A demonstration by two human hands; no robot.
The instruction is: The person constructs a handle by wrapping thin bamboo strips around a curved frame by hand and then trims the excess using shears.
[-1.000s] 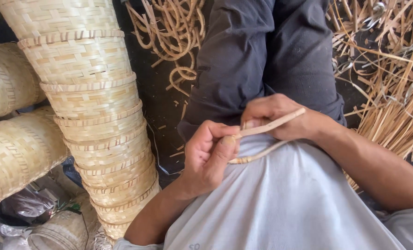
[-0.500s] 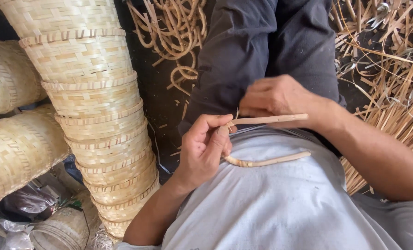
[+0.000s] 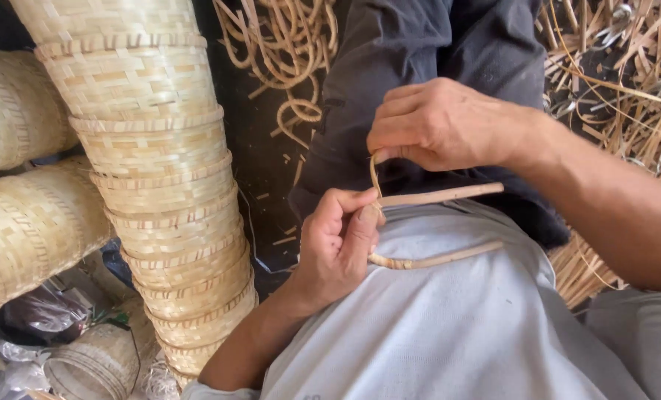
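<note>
To my left I see a tall stack of nested pale woven bamboo baskets (image 3: 153,185). Curled tan cane offcuts (image 3: 286,52) lie above; loose dry bamboo strips (image 3: 627,81) heap right.

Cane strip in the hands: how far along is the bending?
Done: the cane strip is already folded into a U, its two ends running right across the grey shirt, and loose curled cane pieces lie on the ground. In hand: the left hand pinches the bend while the right hand grips a thin strand at it. Left: the strip's two ends remain free, not joined.
</note>
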